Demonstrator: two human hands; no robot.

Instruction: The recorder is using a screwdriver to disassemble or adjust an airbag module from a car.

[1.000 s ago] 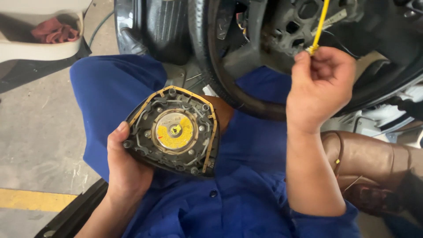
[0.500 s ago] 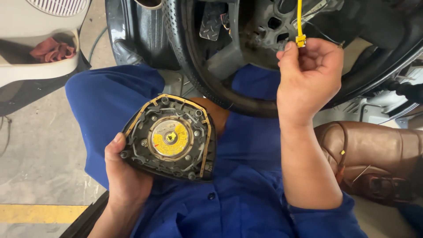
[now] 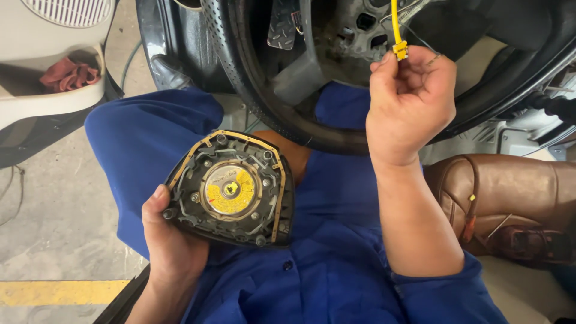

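currently the left hand [image 3: 171, 240] grips the airbag unit [image 3: 231, 189], back side up, over the lap. right hand [image 3: 411, 102] pinches the yellow plug [image 3: 400, 49] below the steering wheel [image 3: 282, 114]. step: wiring. next move likely needs plug aligned with the unit's centre socket.

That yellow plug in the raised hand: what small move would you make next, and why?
Probably bring the yellow plug down to the round yellow centre of the airbag module. The right hand pinches the plug, and the left hand holds the module back-side up.

Concrete floor [image 3: 54, 228], yellow painted stripe [image 3: 60, 292]; brown leather seat [image 3: 510, 192].
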